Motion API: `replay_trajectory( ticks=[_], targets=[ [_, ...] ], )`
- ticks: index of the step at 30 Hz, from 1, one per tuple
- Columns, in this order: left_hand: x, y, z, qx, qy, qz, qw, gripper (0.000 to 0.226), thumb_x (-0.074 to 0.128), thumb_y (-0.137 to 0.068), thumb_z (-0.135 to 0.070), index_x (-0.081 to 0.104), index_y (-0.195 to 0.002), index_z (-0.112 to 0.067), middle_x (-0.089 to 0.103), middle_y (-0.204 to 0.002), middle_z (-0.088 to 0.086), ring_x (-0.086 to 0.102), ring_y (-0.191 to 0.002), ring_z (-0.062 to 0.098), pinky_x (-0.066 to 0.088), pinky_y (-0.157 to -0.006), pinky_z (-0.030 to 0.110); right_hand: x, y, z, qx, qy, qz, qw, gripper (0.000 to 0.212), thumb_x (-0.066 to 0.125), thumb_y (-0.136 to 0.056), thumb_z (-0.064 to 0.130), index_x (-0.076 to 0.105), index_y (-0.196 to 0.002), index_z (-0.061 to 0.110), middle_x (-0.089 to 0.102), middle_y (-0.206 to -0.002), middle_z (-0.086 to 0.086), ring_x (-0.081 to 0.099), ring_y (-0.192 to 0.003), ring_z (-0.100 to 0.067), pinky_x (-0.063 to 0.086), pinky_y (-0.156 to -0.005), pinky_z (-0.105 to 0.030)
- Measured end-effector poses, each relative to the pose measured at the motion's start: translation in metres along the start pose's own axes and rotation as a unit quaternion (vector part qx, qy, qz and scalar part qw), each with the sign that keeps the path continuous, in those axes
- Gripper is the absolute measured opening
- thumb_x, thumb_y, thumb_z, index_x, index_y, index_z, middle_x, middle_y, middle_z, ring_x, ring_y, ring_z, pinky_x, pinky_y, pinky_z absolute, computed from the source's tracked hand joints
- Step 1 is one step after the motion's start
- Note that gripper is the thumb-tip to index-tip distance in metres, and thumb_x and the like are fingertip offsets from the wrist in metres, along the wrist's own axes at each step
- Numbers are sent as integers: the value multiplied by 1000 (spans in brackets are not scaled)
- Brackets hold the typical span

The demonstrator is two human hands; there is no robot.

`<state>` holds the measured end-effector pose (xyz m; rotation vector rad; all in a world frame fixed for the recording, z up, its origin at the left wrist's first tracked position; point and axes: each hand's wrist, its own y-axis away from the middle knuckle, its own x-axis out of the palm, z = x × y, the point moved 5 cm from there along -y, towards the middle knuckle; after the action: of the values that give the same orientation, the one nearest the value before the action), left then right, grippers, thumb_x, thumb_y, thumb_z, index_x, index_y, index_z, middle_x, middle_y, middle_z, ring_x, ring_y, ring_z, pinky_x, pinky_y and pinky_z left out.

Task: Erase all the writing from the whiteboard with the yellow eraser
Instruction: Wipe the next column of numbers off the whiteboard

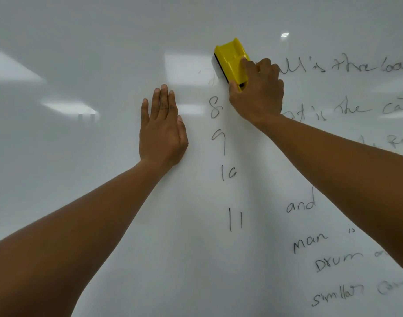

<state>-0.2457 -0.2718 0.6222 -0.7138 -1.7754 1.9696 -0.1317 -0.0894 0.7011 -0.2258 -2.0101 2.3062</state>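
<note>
Yellow eraser [233, 62] gripped by right hand [257, 97]; flat left hand [161, 131] braces the whiteboard [81, 65] — uneven pressure may leave smears.

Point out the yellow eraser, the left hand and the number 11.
yellow eraser [230, 58]: head view, on its plastic back.
left hand [161, 131]: head view, back of the hand, flat on the board.
number 11 [230, 219]: head view, on its left stroke.

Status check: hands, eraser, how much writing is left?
Right hand grips eraser against whiteboard. Left hand flat on board. Numbers 8 to 11 and lines of text remain. Nothing in the way.
</note>
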Motion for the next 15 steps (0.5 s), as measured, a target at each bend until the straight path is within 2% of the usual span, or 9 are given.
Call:
replay_trajectory(
  ticks=[6, 12, 15],
  targets=[
    [-2, 1, 0, -6, -1, -3, 1000, 59, 24, -106, -25, 9, -160, -5, 5, -169, 10, 0, -156, 21, -2, -127, 42, 0, 8, 8, -92, 11, 4, 996, 53, 51, -90, 44, 47, -137, 21, 50, -119, -13, 47, -113, -30, 40, -81, -40],
    [-3, 3, -3, -13, 10, -6, 1000, 58, 25, -106, -24, 10, -160, -7, 6, -169, 9, 1, -156, 20, -1, -127, 41, -1, 2, 1, -31, 11, 0, 999, 53, 49, -91, 45, 44, -138, 21, 50, -123, -12, 46, -114, -31, 40, -85, -41],
    [-3, 3, -1, -18, 11, -7, 1000, 58, 26, -107, -24, 11, -160, -7, 6, -169, 8, 0, -156, 19, -2, -127, 40, 1, 5, 9, -55, -5, 5, 998, 53, 51, -90, 44, 45, -138, 20, 49, -121, -13, 46, -113, -31, 40, -83, -39]
  ],
)
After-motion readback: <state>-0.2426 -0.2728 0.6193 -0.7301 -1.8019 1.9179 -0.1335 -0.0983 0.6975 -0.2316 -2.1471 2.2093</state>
